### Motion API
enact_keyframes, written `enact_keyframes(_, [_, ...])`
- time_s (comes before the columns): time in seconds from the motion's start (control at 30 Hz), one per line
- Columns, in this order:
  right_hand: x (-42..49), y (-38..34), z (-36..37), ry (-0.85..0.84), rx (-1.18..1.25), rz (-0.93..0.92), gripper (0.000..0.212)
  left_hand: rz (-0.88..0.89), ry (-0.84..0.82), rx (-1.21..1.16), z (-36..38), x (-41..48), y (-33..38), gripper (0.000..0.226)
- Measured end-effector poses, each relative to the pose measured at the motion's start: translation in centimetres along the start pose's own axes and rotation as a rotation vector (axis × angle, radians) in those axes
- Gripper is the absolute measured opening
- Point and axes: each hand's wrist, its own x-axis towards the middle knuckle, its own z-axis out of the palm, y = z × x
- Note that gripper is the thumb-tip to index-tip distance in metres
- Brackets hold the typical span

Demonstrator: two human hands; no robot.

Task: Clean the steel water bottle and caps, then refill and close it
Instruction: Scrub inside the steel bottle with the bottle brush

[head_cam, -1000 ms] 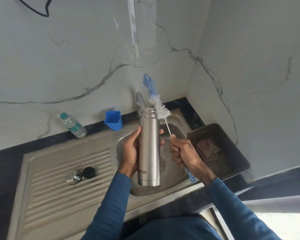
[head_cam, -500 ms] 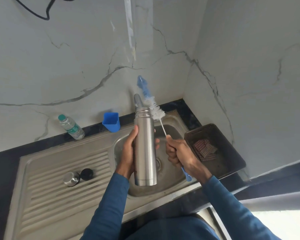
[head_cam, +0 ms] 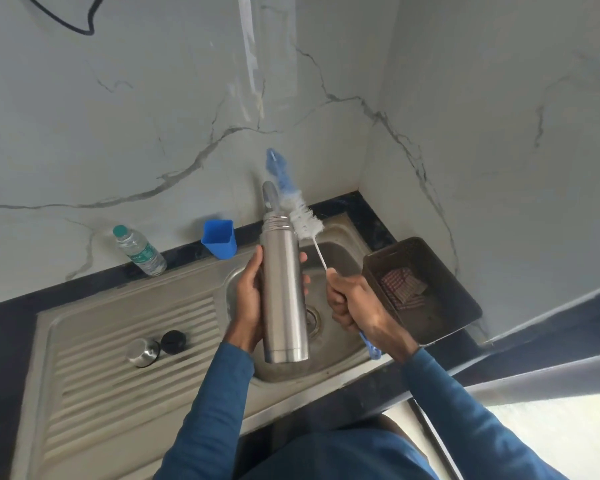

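Standing at the steel sink, I see my blue sleeves reaching in from the near edge. My left hand is wrapped round the middle of the steel water bottle, holding it upright over the basin with its open threaded mouth at the far end. My right hand is clenched round the handle of the bottle brush. Its blue handle end sticks out by my wrist, and the white and blue bristles stand just right of the bottle's mouth, outside it.

On the ribbed drainboard to the left lie the steel cap and the black cap, side by side. The sink is set in a dark worktop. On the right, the worktop carries a dark tray with a checked cloth in it.

Farther off, the tap rises behind the bottle. A blue cup and a clear plastic bottle with a green cap stand at the worktop's far edge against the wall. White marble with grey veins covers both walls, which meet in a corner at the far right. A black cable loops at the top left.
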Motion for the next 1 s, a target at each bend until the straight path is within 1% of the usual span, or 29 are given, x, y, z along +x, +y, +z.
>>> enact_keyframes(0.1, [-1.8,2.5,0.0,-0.024,-0.036,0.027,0.057,0.08,0.103,-0.076,-1.0,-0.1,1.0,0.07])
enact_keyframes(0.2, [-3.3,3.7,0.7,0.058,0.008,-0.019,0.057,0.147,0.248,-0.123,-2.4,0.0,1.5,0.074])
enact_keyframes(0.23, [-3.6,3.5,1.1,0.1,0.021,-0.056,0.055,0.164,0.283,-0.15,-2.8,0.0,1.5,0.073])
enact_keyframes(0.3, [-3.8,2.8,2.2,0.165,-0.052,-0.136,0.044,0.201,0.371,-0.211,-3.5,0.1,1.3,0.071])
enact_keyframes(0.37, [-3.5,2.1,3.3,0.176,-0.144,-0.173,0.034,0.241,0.435,-0.242,-3.9,0.1,0.8,0.07])
enact_keyframes(0.4, [-3.4,1.8,3.8,0.177,-0.166,-0.163,0.034,0.248,0.445,-0.249,-3.9,0.0,0.6,0.068])
enact_keyframes(0.43, [-3.2,1.7,4.2,0.178,-0.186,-0.153,0.039,0.248,0.444,-0.256,-3.9,-0.3,0.3,0.065])
enact_keyframes(0.53, [-2.4,1.4,5.2,0.188,-0.189,-0.137,0.064,0.229,0.409,-0.313,-3.3,-1.0,-0.5,0.061])
enact_keyframes(0.6, [-2.2,1.2,5.1,0.231,-0.175,-0.169,0.066,0.195,0.399,-0.345,-3.2,-1.2,-0.9,0.057])
enact_keyframes(0.67, [-2.0,0.8,4.6,0.311,-0.243,-0.226,0.063,0.164,0.389,-0.312,-3.1,-1.4,-1.3,0.055])
enact_keyframes(0.73, [-1.7,0.2,3.7,0.359,-0.315,-0.272,0.065,0.126,0.385,-0.189,-3.5,-1.6,-1.9,0.058])
enact_keyframes(0.77, [-1.5,-0.3,3.0,0.365,-0.36,-0.291,0.067,0.118,0.39,-0.071,-3.9,-1.6,-2.2,0.061])
enact_keyframes(0.87, [-0.4,-2.2,0.8,0.369,-0.582,-0.355,0.072,0.165,0.405,0.488,-4.8,-1.8,-3.2,0.067])
enact_keyframes(0.9, [-0.1,-2.7,0.2,0.36,-0.648,-0.378,0.071,0.204,0.381,0.677,-5.0,-2.1,-3.3,0.073])
enact_keyframes(1.0, [1.1,-3.9,-0.5,0.294,-0.739,-0.413,0.064,0.305,0.252,1.155,-4.3,-2.5,-3.9,0.107])
